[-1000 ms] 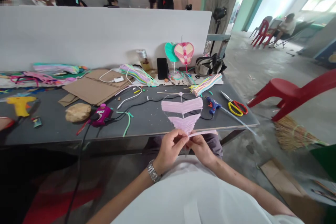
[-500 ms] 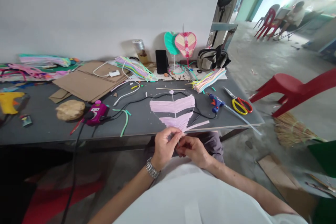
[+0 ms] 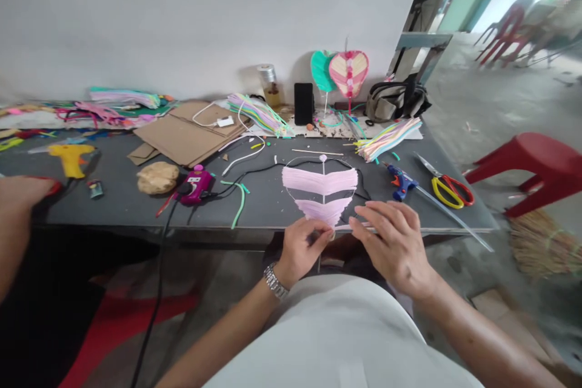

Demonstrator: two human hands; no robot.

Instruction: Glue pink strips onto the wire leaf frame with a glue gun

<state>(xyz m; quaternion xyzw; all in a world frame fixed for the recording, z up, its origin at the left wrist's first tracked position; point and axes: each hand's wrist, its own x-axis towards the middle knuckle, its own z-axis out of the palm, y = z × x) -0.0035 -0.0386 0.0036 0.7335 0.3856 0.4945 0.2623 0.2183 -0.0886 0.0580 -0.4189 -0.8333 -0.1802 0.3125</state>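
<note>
A heart-shaped fan (image 3: 319,182), a thin wire outline crossed by two V-shaped bands of pale pink strips with a gap between them, extends over the near edge of a dark grey table (image 3: 266,206), its point toward the seated person. The left hand (image 3: 304,248), with a metal watch (image 3: 276,280) on its wrist, pinches the fan's bottom tip between thumb and fingers. The right hand (image 3: 393,242) is just right of the fan, fingers loosely spread, palm down; a pink strip lies by its fingertips, and whether they touch it cannot be told. A small pale ball (image 3: 323,158) tops the fan's middle rod, and a thin stick (image 3: 317,152) lies just beyond it. To the right of the fan are a blue glue gun (image 3: 402,183) and scissors (image 3: 448,188) with yellow and red handles. Beyond the fan stand a black phone (image 3: 304,104) and two finished-looking hearts, one green (image 3: 322,71), one pink and cream (image 3: 349,74), with a bundle of coloured strips (image 3: 391,138) nearer on the right. Left of the fan are a purple power socket (image 3: 197,186), a stone (image 3: 157,178), cardboard (image 3: 182,139) and a yellow glue gun (image 3: 70,159); at far left, another person's arm (image 3: 13,224) reaches in.
</note>
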